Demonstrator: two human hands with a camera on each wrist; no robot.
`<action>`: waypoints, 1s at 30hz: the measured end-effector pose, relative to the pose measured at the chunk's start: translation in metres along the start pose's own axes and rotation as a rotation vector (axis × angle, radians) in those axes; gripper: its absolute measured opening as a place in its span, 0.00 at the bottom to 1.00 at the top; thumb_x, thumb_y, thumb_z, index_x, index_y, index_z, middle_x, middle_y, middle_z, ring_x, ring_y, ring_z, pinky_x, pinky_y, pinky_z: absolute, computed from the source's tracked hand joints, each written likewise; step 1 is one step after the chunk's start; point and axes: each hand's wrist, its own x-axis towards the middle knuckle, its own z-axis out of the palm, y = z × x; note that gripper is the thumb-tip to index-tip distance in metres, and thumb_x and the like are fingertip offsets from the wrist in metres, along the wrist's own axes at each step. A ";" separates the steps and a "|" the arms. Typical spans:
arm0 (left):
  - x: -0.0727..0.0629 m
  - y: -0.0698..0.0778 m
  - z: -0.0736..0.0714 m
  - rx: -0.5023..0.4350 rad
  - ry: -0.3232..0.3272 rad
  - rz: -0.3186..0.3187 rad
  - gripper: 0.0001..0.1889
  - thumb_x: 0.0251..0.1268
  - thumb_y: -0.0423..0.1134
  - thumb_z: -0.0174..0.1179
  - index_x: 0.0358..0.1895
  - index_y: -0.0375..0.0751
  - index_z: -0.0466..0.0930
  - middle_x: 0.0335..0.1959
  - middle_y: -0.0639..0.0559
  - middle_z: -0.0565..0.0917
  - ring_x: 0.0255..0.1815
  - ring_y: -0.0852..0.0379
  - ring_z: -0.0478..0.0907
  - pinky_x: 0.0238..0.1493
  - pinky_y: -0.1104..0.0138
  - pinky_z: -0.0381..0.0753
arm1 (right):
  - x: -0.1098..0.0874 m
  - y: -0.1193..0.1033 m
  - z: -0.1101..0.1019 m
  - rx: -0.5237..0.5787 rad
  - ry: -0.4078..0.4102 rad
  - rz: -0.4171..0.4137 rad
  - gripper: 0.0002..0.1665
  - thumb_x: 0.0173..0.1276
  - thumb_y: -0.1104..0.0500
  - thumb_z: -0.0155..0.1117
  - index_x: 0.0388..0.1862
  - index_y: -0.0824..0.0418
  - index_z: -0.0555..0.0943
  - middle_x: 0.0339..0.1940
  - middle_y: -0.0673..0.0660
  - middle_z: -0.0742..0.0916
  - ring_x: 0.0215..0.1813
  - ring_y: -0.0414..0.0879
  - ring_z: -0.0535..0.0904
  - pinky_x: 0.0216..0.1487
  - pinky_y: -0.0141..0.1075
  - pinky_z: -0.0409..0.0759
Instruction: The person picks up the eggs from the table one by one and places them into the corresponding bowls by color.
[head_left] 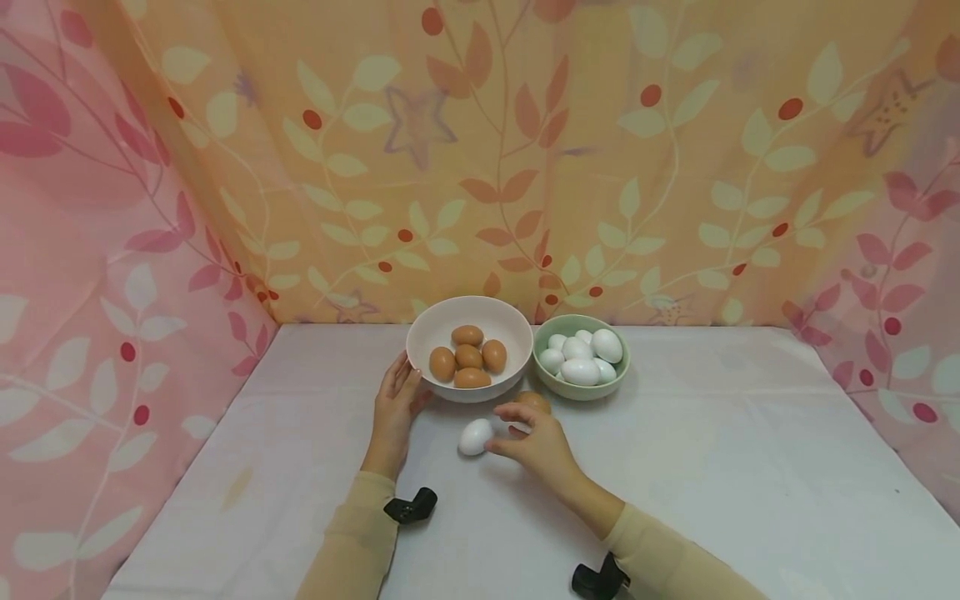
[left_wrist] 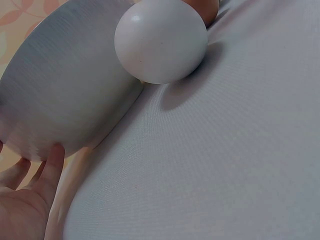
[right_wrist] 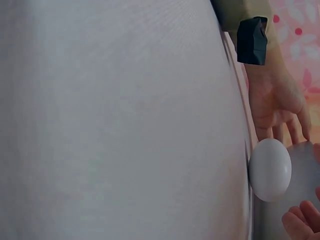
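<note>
My left hand (head_left: 392, 414) rests against the left side of a large pale bowl (head_left: 420, 342). Its thumb and fingers (left_wrist: 55, 155) touch the outer wall in the left wrist view. Several brown eggs (head_left: 468, 357) lie inside that bowl. In front of it a single white egg (head_left: 476, 437) lies on the white cloth. My right hand (head_left: 543, 446) hovers just right of this egg, thumb tip close to its side and fingers loosely bent, nothing held. Behind the right fingers a brown egg (head_left: 534, 402) on the cloth is partly hidden. The right wrist view shows fingers (right_wrist: 297, 225) apart from the white egg.
A smaller green bowl (head_left: 547, 382) with several white eggs (head_left: 581, 358) stands right beside the pale bowl. Both bowls are near the back edge of the cloth-covered table (head_left: 750, 467). Patterned curtains (head_left: 480, 167) hang behind and at both sides.
</note>
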 end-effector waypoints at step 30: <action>0.001 -0.001 -0.001 -0.035 -0.029 0.010 0.30 0.76 0.43 0.54 0.77 0.51 0.57 0.80 0.50 0.58 0.76 0.51 0.64 0.70 0.50 0.73 | 0.016 0.004 0.022 -0.233 -0.078 0.045 0.32 0.47 0.62 0.83 0.52 0.69 0.82 0.48 0.62 0.88 0.49 0.53 0.85 0.53 0.45 0.84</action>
